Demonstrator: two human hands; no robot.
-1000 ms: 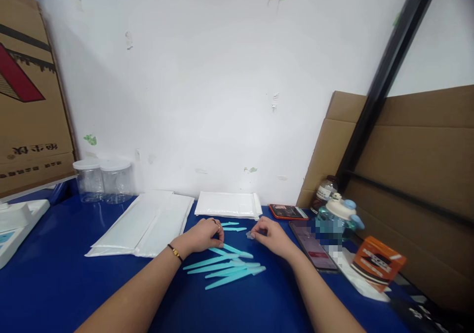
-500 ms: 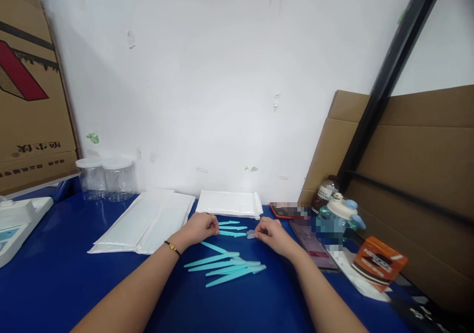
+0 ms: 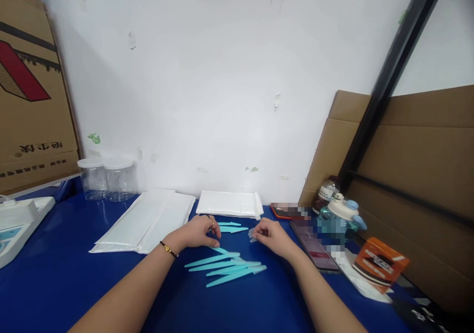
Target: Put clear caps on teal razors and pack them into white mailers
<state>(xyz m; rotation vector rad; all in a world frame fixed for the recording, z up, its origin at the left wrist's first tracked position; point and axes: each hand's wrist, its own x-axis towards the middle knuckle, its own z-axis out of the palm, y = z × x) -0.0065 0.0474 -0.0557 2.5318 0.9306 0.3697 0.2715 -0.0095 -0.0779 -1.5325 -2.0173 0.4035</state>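
Turquoise eyebrow razors lie in two groups on the blue table. The nearer group has several razors (image 3: pixel 227 275) fanned out, most with pale caps. Beyond them, a few more razors (image 3: pixel 235 229) lie side by side, partly behind my left hand (image 3: pixel 205 232). That hand hovers at their left ends, with its thumb apart from the fingers and nothing seen between them. My right hand (image 3: pixel 269 233) pinches small translucent caps (image 3: pixel 252 234) just right of the razor tips. The exact number of caps is hidden by the fingers.
White padded envelopes (image 3: pixel 144 222) lie at left, and another white envelope (image 3: pixel 227 203) is against the wall. Clear jars (image 3: pixel 120 182) stand back left. On the right are phones (image 3: pixel 314 249), a water bottle (image 3: pixel 338 217), a brown bottle (image 3: pixel 326 195) and an orange box (image 3: pixel 381 264).
My left hand has let go of the razor it was pinching, and its thumb has moved away from the fingers. That razor now lies closer to the others. My right hand keeps its caps.
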